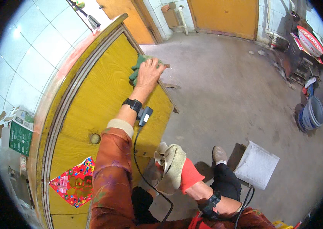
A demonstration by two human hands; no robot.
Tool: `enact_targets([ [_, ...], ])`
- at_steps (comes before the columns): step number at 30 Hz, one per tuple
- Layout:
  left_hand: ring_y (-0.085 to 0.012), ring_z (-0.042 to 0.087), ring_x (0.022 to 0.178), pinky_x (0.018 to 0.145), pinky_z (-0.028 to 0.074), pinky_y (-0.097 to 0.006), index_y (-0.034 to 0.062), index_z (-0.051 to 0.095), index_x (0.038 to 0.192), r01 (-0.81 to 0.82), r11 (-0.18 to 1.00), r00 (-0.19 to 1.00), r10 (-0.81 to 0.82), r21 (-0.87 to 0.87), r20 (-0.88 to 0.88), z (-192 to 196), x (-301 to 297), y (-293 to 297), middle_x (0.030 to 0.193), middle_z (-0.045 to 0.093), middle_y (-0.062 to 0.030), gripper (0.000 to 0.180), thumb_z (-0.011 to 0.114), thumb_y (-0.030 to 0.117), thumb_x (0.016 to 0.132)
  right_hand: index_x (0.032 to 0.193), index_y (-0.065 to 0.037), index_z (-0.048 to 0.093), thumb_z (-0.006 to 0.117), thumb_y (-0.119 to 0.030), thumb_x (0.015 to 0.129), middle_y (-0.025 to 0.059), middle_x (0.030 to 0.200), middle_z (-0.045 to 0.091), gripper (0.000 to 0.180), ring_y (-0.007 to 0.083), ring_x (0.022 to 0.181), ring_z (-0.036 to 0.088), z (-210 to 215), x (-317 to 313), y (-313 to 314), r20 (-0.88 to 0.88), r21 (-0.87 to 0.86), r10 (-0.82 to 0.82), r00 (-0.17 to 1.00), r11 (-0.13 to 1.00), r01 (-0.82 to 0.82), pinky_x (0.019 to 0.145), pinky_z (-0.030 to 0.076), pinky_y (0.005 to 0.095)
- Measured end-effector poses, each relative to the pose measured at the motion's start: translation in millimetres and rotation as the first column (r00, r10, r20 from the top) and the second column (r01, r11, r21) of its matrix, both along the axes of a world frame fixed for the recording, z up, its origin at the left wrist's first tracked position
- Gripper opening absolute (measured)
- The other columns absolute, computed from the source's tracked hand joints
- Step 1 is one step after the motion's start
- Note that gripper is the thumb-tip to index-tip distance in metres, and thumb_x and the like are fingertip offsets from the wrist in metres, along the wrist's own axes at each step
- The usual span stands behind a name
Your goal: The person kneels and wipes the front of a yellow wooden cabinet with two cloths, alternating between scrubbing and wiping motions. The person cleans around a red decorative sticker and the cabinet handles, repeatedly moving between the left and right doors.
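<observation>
The left hand's (149, 73) grip held a green cloth (141, 60) against the yellow cabinet (98, 91); the gloved right hand's (173, 166) grip could not be told.

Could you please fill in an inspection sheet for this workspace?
Surface: yellow wooden panel with a red patterned sheet on its lower part.
Job's things: green cloth, bunched at the panel's far edge.
Clutter: green-and-white box beyond the panel's left side; pale square block on the floor.
Grips: left grip bare, fingers bent over the cloth; right grip covered by off-white and red fabric, its closure hidden.
Cables: black cable runs from the device at the left wrist toward the lower edge; another dark cable near the right forearm.
Surroundings: tiled wall, orange door, blue-grey bucket, red-and-white basin.
</observation>
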State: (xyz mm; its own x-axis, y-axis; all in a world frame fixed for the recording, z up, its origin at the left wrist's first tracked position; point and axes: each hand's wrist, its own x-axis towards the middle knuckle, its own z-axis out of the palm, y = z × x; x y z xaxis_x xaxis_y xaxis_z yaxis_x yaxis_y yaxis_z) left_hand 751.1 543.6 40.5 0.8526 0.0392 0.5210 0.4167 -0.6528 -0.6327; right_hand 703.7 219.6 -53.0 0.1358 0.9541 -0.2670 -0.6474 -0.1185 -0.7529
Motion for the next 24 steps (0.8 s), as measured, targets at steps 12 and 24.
enact_targets([
  [12,-0.0271,0.052,0.105,0.076,0.048,-0.039,0.0141,0.067,0.091,-0.384,0.904,0.917,0.352,-0.186,-0.186,6,-143,-98,0.108,0.052,-0.0088,0.012,0.062,0.014,0.08,0.096,-0.012,0.061,0.055,-0.022,0.098,0.0037,0.084,0.062,0.012,0.0204,0.075,0.061,27,19,-20,-0.679,-0.136,-0.187,0.71,0.982,0.129,0.066,0.052,0.0336],
  [24,-0.0285,0.052,0.104,0.077,0.046,-0.04,0.015,0.062,0.102,-0.431,0.9,0.858,0.432,0.068,-0.278,176,-177,-113,0.111,0.052,-0.0102,0.023,0.062,0.011,0.079,0.079,-0.016,0.061,0.057,-0.016,0.093,-0.0024,0.074,0.06,0.015,0.0143,0.069,0.059,6,4,-9,-0.283,0.275,-0.145,0.948,0.935,0.225,0.056,0.043,0.0314],
])
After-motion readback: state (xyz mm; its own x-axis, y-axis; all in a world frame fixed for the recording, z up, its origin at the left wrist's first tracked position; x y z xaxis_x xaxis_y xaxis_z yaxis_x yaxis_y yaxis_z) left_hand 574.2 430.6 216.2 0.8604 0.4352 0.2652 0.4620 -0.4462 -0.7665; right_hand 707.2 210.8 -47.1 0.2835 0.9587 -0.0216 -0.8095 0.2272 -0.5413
